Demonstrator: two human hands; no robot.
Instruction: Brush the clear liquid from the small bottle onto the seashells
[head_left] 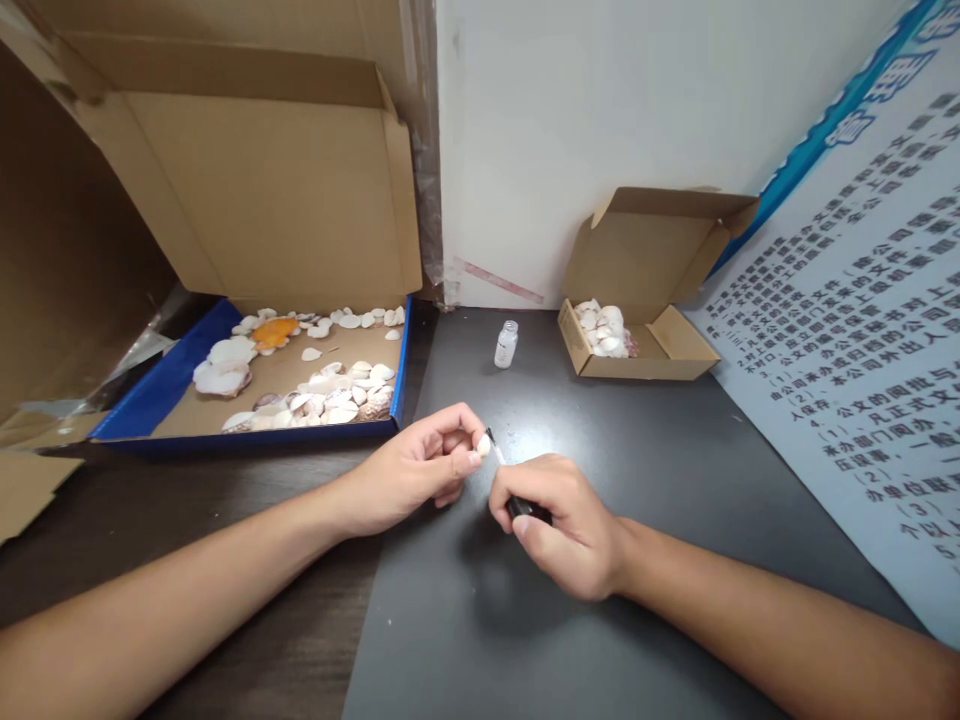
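Between the thumb and fingers of my left hand [424,460] is a small whitish seashell [484,444]. My right hand [566,525] is closed around the black cap of a small brush [529,510]. Its thin stem and dark bristle tip point up toward the shell, close beside it; whether they touch I cannot tell. Beyond both hands, a small clear glass bottle [506,345] with a whitish content or label stands upright without its cap on the grey mat [600,650].
At the left lies an open blue-edged cardboard box [401,390] with many white shells and an orange one [275,333]. A smaller open cardboard box [645,367] holding white shells stands at the back right. A printed poster [862,350] leans along the right side.
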